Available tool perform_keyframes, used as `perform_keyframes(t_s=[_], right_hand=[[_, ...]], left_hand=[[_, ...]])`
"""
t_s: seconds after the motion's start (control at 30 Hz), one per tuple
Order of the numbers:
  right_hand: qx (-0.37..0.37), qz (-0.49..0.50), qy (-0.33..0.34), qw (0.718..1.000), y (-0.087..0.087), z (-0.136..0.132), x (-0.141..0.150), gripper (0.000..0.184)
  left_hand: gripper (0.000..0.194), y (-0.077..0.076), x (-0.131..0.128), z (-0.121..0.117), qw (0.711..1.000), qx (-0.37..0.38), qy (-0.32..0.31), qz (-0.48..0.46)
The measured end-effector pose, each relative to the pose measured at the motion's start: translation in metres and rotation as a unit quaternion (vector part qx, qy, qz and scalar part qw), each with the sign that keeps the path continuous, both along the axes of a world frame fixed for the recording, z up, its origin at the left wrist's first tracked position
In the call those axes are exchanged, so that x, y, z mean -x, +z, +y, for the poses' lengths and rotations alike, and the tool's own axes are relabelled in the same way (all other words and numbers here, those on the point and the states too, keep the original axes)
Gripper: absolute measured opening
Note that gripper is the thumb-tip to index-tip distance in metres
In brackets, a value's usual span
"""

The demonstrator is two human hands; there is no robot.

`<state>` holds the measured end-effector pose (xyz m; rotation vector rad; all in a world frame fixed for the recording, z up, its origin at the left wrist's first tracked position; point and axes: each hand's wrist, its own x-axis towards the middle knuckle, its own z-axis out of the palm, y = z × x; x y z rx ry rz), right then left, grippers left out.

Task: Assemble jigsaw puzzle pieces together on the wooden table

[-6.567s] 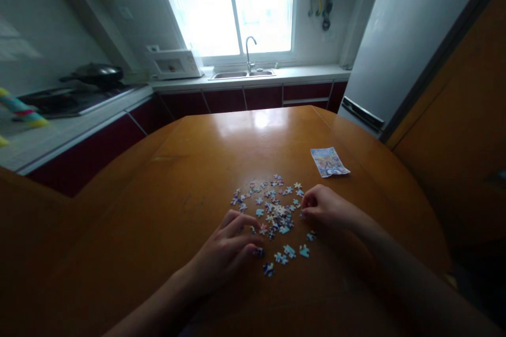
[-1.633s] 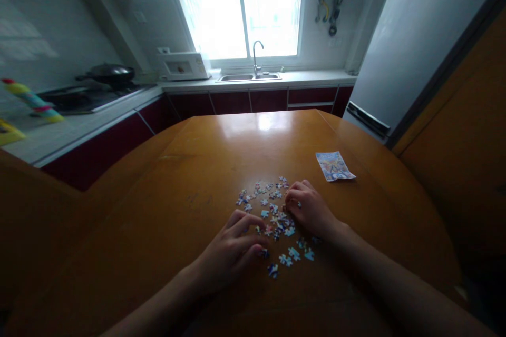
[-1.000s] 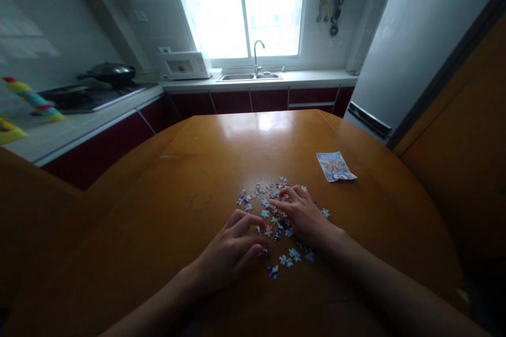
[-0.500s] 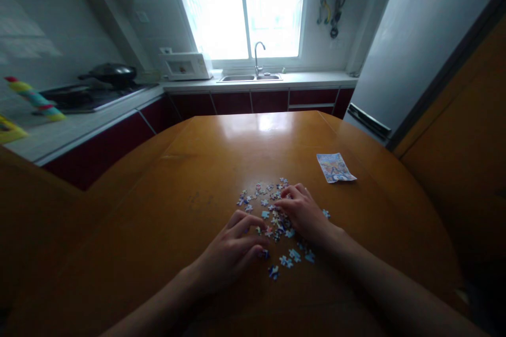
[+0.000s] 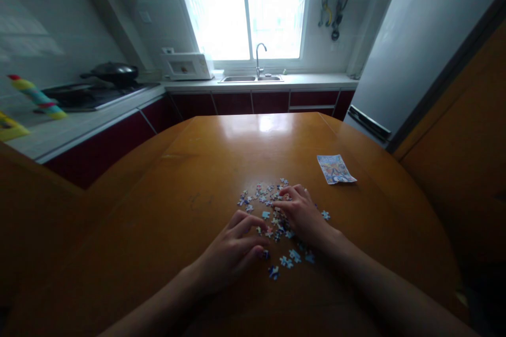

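Small jigsaw puzzle pieces [image 5: 279, 224] lie loosely scattered and partly heaped on the wooden table, many of them light blue, others dark or multicoloured. At the left side of the heap rests my left hand [image 5: 237, 247], fingers apart and curved, with a dark piece [image 5: 264, 255] beside its thumb. My right hand [image 5: 302, 213] lies over the right part of the heap and covers some pieces. Its fingers are spread and bent, the fingertips touching pieces near the top of the heap. Neither hand visibly grips a piece. Single light blue pieces [image 5: 294, 256] lie nearer to me.
A printed picture sheet [image 5: 336, 169] lies on the table [image 5: 190, 163], beyond my right hand. Behind the table are a counter with a sink [image 5: 253, 79], a microwave [image 5: 187, 66] and a stove with a covered pan [image 5: 114, 72]. A fridge [image 5: 403, 52] stands at right.
My right fingertips have shifted slightly to the left among the upper pieces, and a light blue piece there has moved a little. My left hand is nearly still.
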<state>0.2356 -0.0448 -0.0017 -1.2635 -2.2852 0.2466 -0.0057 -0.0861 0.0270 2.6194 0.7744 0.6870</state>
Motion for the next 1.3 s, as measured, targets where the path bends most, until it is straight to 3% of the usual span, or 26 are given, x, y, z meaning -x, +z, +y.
perform_keyframes(t_s=[0.4,0.57,0.73,1.0,1.3], right_hand=[[0.031,0.048,0.006,0.998,0.0011,0.0058,-0.0057,0.011],[0.020,0.087,-0.022,0.996,0.0031,0.0059,-0.0023,0.013],[0.019,0.056,0.011,0.998,0.0035,0.0048,-0.0046,0.016],[0.032,-0.020,-0.065,0.997,-0.0001,0.0044,-0.0059,0.038],[0.025,0.022,-0.079,0.996,0.0051,0.0073,-0.0097,0.028]], left_hand=[[0.022,-0.0007,0.0004,-0.0003,1.000,0.003,-0.003,-0.002],[0.023,0.0008,-0.0007,0.0004,1.000,0.002,-0.009,-0.002],[0.021,0.0013,-0.0007,0.0002,1.000,0.000,-0.004,0.002],[0.022,-0.0009,-0.0005,0.0004,1.000,0.001,-0.003,0.005],[0.022,-0.0013,0.0007,0.0002,1.000,-0.003,-0.006,0.002]])
